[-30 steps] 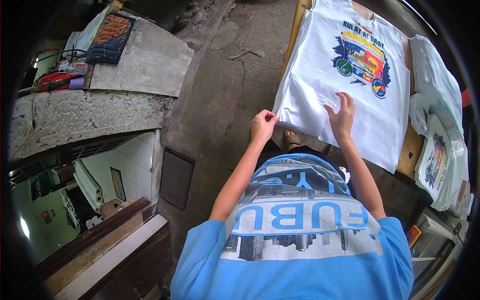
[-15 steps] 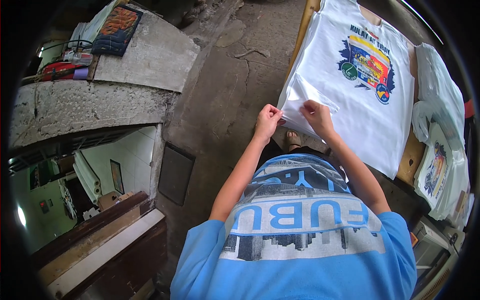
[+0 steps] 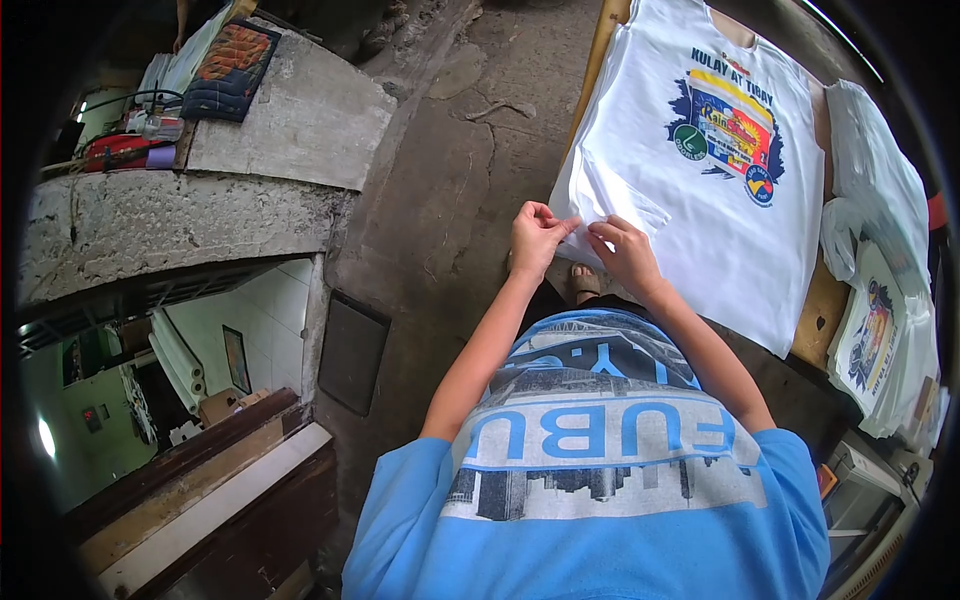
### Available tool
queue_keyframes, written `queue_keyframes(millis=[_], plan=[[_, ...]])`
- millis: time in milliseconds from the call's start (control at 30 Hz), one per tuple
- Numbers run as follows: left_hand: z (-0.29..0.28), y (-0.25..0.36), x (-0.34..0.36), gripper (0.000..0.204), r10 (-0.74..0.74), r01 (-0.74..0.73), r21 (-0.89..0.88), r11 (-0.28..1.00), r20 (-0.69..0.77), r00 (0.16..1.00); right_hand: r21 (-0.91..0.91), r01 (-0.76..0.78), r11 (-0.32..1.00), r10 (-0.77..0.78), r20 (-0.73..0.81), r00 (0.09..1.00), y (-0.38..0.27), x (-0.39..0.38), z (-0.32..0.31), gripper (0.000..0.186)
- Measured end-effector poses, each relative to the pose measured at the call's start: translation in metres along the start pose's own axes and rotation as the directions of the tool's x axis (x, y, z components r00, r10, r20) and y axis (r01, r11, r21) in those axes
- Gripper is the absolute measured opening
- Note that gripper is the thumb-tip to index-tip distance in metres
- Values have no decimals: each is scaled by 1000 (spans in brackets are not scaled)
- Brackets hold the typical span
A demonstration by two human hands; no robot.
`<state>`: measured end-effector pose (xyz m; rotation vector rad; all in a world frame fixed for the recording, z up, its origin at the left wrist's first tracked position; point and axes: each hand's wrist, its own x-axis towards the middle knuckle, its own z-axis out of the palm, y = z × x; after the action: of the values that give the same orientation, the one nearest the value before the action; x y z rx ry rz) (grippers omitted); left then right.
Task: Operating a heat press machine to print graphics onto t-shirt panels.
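Observation:
A white sleeveless shirt (image 3: 720, 250) with a colourful printed design lies on a wooden board (image 3: 813, 325), with more white fabric layered under its left edge. My left hand (image 3: 540, 242) pinches the fabric at the lower left corner of that edge. Just right of it, my right hand (image 3: 625, 255) has its fingers closed on the same fabric, by a small turned-up fold. The fingertips of both hands are close together, and part of what they grip is hidden.
White printed shirts (image 3: 868, 330) are piled along the board's right. Left are a concrete ledge (image 3: 270, 120) with a quilted pad (image 3: 225, 75), a lower opening into a room, and a co-worker's arm (image 3: 182, 20) at the top. A dark floor panel (image 3: 350, 350) lies left of me.
My right hand has moved left and down from over the shirt and gone from open to closed on the fabric. The corner is more folded up. A co-worker's arm now shows at top left.

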<state>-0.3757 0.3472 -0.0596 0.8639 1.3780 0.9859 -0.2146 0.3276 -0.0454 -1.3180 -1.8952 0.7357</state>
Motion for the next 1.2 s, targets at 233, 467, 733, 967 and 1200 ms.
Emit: queue_keyframes(millis=[233, 467, 733, 967, 1200], plan=[[-2, -2, 1, 26, 8, -11, 65, 998, 49, 999, 137, -180, 974, 192, -80, 978, 15, 3, -7, 11], [-4, 2, -1, 23, -29, 30, -16, 999, 53, 998, 124, -417, 900, 431, -111, 896, 20, 5, -20, 12], [-11, 12, 6, 24, -26, 19, 79, 997, 87, 996, -286, -204, 936, 38, -494, 869, 12, -2, -41, 36], [1, 31, 8, 18, 70, -81, 87, 993, 118, 991, -132, 29, 991, -23, 49, 999, -9, 12, 0, 32], [-34, -42, -7, 14, 70, -3, 635, 773, -80, 994, -245, 367, 897, -255, 390, 885, 29, 7, 31, 6]])
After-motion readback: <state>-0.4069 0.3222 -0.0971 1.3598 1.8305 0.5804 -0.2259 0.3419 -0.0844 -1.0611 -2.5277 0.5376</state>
